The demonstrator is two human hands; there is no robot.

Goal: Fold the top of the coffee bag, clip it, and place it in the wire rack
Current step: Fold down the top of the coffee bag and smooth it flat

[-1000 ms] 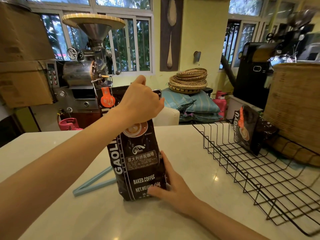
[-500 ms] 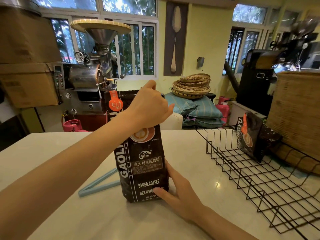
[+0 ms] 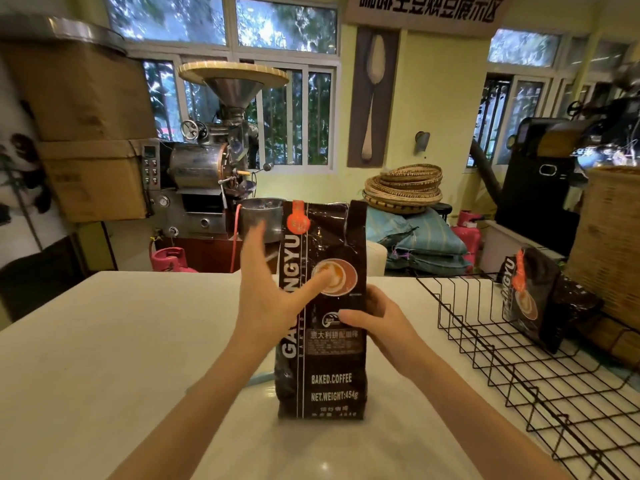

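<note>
A tall black coffee bag (image 3: 329, 368) stands upright on the white table (image 3: 104, 358), its top unfolded and crinkled. My right hand (image 3: 377, 323) grips the bag's right side at mid-height. Held open with fingers spread, my left hand (image 3: 266, 289) is at the bag's upper left, its thumb resting on the cup picture. A light blue clip (image 3: 258, 379) lies on the table behind the bag, mostly hidden by my left arm. The black wire rack (image 3: 519, 358) sits at the right.
A second coffee bag (image 3: 526, 299) leans in the far end of the rack. A large woven basket (image 3: 609, 244) stands behind it. Beyond the table are a coffee roaster (image 3: 214, 161), stacked baskets (image 3: 403, 187) and sacks.
My left hand has let go of the bag's top and dropped to its upper left, open. My right hand slid from the bag's base up to its middle. The view shifted.
</note>
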